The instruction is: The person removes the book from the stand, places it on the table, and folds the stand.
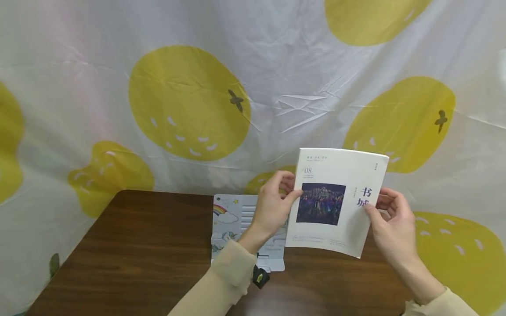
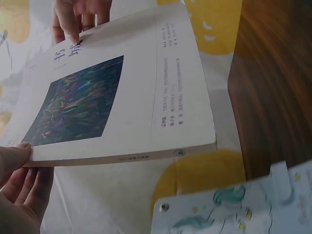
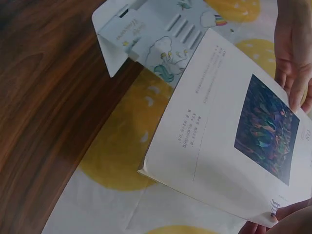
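Note:
A white paperback book [image 1: 334,202], with a dark colourful picture and purple characters on its cover, is held upright above the table, front cover toward me. My left hand [image 1: 272,204] grips its left edge, the thumb on the cover by the picture and the fingers behind. On the opposite edge my right hand [image 1: 395,226] pinches it, thumb beside the purple characters. In the left wrist view the spine [image 2: 131,158] runs along the left hand's side. A pale book stand [image 1: 227,219] with unicorn and rainbow drawings stands behind my left forearm, partly hidden by it.
The dark brown wooden table [image 1: 150,250] lies beneath, its far edge close to a white curtain [image 1: 276,66] with big yellow fruit prints. A small black item [image 1: 261,277] shows at my left sleeve. In the right wrist view, slots [image 3: 183,31] mark the stand's panel.

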`<state>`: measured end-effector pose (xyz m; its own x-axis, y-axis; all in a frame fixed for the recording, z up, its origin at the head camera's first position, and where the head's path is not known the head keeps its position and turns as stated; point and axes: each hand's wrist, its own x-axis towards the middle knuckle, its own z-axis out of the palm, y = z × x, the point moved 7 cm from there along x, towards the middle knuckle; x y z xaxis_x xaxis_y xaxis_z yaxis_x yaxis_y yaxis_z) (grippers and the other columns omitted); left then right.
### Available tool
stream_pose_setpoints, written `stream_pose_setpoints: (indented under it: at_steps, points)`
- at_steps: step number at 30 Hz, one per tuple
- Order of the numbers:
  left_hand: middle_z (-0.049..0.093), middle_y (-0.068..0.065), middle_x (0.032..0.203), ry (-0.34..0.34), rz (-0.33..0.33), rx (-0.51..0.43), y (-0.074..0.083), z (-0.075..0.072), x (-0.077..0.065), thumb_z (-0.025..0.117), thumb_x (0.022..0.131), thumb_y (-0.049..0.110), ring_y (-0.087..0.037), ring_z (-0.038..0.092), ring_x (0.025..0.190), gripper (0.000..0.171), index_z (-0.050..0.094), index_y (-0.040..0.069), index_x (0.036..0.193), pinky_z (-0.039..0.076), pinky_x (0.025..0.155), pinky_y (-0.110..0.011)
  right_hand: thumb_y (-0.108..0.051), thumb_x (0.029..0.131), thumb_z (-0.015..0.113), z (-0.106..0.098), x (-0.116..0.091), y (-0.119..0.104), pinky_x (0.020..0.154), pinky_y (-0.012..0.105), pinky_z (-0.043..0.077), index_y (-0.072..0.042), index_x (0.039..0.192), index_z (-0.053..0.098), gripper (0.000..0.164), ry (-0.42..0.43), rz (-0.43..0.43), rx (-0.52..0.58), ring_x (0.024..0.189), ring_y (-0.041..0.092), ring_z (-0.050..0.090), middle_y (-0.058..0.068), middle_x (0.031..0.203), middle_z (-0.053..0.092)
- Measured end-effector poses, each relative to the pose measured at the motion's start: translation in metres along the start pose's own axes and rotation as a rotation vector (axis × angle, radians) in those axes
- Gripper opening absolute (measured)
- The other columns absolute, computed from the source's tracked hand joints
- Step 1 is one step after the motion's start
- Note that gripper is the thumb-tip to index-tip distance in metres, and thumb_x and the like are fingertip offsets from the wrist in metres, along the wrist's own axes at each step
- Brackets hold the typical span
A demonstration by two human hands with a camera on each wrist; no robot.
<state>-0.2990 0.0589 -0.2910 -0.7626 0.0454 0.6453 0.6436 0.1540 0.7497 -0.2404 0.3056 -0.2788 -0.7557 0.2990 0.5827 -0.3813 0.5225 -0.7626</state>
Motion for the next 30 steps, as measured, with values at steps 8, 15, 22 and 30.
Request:
stream_pose_setpoints:
  at_steps: [8, 15, 22, 30]
  points:
    - [0.060, 0.000, 0.092, -0.020, -0.066, -0.060, -0.004, 0.034, -0.010, 0.073, 0.087, 0.004, -0.008, 0.057, 0.081, 0.033, 0.058, 0.007, 0.116, 0.052, 0.068, -0.019, 0.006, 0.090, 0.061, -0.025, 0.007, 0.018, 0.072, 0.008, 0.045, 0.004, 0.126, 0.049, 0.038, -0.008, 0.051, -0.137, 0.088, 0.007, 0.055, -0.003, 0.100, 0.056]
    - [0.058, 0.003, 0.092, -0.020, -0.121, -0.099, -0.013, 0.059, -0.017, 0.073, 0.088, 0.007, -0.004, 0.057, 0.080, 0.040, 0.055, 0.008, 0.124, 0.052, 0.069, -0.019, 0.001, 0.093, 0.059, -0.037, 0.021, 0.031, 0.071, 0.007, 0.045, 0.007, 0.132, 0.046, 0.041, -0.059, 0.065, -0.202, 0.088, 0.004, 0.053, -0.001, 0.102, 0.056]
    - [0.057, 0.004, 0.089, -0.045, -0.158, -0.101, -0.028, 0.080, -0.022, 0.075, 0.086, 0.009, -0.003, 0.057, 0.078, 0.047, 0.055, 0.008, 0.129, 0.050, 0.066, -0.018, -0.002, 0.093, 0.059, -0.047, 0.023, 0.055, 0.064, 0.014, 0.049, -0.001, 0.131, 0.051, 0.039, -0.109, 0.229, -0.164, 0.081, -0.001, 0.055, -0.016, 0.093, 0.056]
    - [0.056, 0.009, 0.086, -0.060, -0.295, -0.126, -0.061, 0.109, -0.053, 0.075, 0.086, 0.010, -0.001, 0.055, 0.076, 0.042, 0.059, 0.011, 0.125, 0.050, 0.067, -0.018, -0.007, 0.094, 0.059, -0.055, 0.004, 0.089, 0.057, 0.027, 0.053, 0.008, 0.137, 0.043, 0.048, -0.199, 0.316, -0.259, 0.073, 0.000, 0.058, 0.007, 0.098, 0.063]
